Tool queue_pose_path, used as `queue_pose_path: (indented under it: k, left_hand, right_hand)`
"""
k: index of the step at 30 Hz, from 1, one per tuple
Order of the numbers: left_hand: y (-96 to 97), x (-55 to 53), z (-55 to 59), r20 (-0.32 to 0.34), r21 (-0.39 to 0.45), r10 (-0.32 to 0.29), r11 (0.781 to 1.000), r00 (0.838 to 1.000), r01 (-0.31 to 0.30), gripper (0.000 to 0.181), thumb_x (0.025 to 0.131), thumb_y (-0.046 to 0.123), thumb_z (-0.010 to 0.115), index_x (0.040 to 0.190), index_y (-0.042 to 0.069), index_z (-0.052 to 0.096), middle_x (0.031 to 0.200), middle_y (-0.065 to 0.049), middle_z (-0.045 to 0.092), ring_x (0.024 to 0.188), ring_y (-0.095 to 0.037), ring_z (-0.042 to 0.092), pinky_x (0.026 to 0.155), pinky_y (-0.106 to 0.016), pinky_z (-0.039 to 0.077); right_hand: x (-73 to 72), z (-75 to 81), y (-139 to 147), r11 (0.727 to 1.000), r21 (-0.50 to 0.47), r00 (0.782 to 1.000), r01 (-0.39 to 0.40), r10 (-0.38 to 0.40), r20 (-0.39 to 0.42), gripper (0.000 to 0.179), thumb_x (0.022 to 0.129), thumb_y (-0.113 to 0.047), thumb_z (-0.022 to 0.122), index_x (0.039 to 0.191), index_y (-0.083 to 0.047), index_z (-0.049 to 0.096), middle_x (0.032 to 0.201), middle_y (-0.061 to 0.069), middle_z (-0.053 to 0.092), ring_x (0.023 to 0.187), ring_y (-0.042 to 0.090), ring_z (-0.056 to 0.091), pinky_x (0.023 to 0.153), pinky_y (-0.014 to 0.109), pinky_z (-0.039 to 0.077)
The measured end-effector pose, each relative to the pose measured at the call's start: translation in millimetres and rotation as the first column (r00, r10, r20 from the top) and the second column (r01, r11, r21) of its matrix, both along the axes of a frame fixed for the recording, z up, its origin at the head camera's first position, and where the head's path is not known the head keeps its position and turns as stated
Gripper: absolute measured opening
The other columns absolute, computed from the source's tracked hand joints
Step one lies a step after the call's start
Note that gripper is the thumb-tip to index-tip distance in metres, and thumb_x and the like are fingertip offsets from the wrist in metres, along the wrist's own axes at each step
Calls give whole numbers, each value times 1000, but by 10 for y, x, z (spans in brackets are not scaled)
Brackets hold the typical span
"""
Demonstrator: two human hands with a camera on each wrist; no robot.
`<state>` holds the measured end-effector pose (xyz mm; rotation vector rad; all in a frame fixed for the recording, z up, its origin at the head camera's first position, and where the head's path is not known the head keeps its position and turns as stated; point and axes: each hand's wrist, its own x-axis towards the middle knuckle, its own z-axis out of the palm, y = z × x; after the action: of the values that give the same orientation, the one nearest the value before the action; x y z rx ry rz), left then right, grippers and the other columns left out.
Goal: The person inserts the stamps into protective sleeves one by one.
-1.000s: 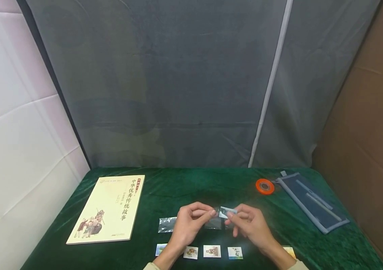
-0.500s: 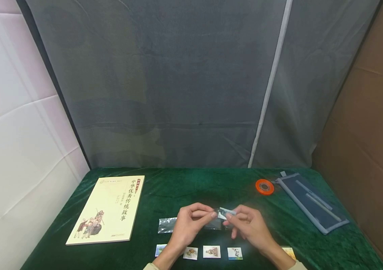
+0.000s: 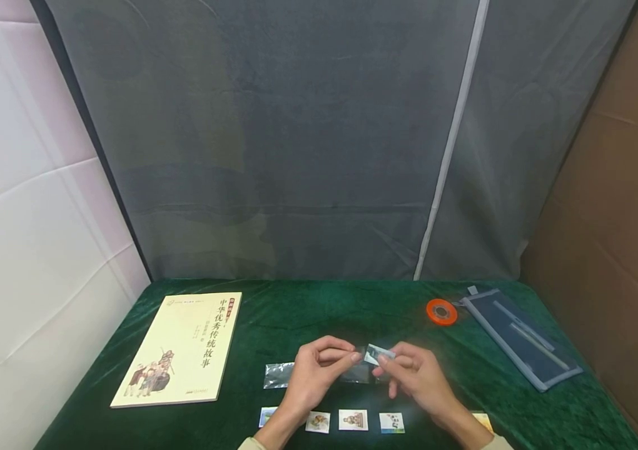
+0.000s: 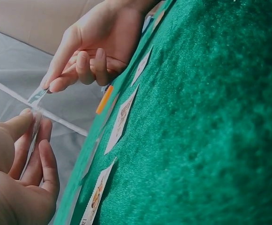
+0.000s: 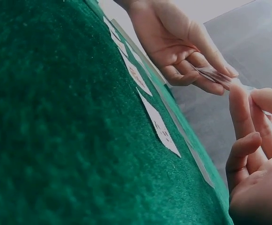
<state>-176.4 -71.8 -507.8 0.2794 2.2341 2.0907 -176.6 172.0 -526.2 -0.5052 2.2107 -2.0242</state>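
Between finger and thumb, my right hand (image 3: 420,378) pinches a small bluish-grey stamp (image 3: 377,354) by its edge. Opposite it, the left hand (image 3: 316,369) pinches a small clear plastic sleeve (image 5: 215,77), folded or bent within the fingers. Stamp and sleeve meet in the air above the table; whether the stamp's edge lies inside the sleeve, I cannot tell. Below the hands lie a Buddha-figure stamp (image 3: 353,419), a panda stamp (image 3: 391,422) and a brownish stamp (image 3: 318,421). The left forearm partly covers a blue-green stamp (image 3: 268,415).
Clear sleeves (image 3: 278,375) lie flat behind the hands, some partly hidden. A cream book (image 3: 184,350) is at left. An orange round disc (image 3: 441,311) and a blue mesh zip pouch (image 3: 521,337) lie at right. A yellow stamp (image 3: 482,420) shows beside the right forearm.
Both hands keep nearly the same place and grip. Only the stamp's tilt shifts slightly.
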Motion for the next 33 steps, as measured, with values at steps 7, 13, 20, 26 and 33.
queue_pose_path:
  k: [7,13,20,26,33]
  left_hand:
    - [5,-2,1,9,14,-14,1000,1000,14,35,95,30,86,115,3,77,101,-6,85,100,-17,82,87,-25,60]
    - [2,-1,-4,10,15,-21,1000,1000,21,28,96,30,85,112,8,79,102,-6,85,101,-19,82,88,-25,60]
    - [5,8,0,23,18,-25,1000,999,25,23,99,32,81,111,13,80,102,-7,85,102,-26,82,87,-26,60]
    - [21,12,-2,39,28,-58,998,998,57,23,101,30,79,113,11,80,103,-11,85,97,-28,82,83,-29,64]
    - [24,15,-15,42,32,-84,996,996,82,24,101,27,80,115,8,79,103,-14,84,93,-23,82,84,-28,63]
  right_hand:
    - [-6,-9,0,1000,-19,1000,-20,20,-5,17,106,-13,70,101,3,67,94,22,82,54,14,68,43,22,38]
    - [-3,-17,-10,1000,-2,1000,-27,27,15,19,106,-16,71,101,2,66,96,22,82,54,14,69,44,20,37]
    - [15,-4,-32,998,48,998,-36,33,61,22,106,-22,72,102,0,67,97,16,84,55,13,69,45,18,39]
    - [31,8,-43,995,87,996,-56,50,68,24,106,-25,72,104,-2,68,96,10,85,56,15,71,46,19,40]
    - [14,-9,-38,993,95,998,-64,61,30,17,105,-22,73,104,-5,71,88,11,83,54,9,63,65,29,54]
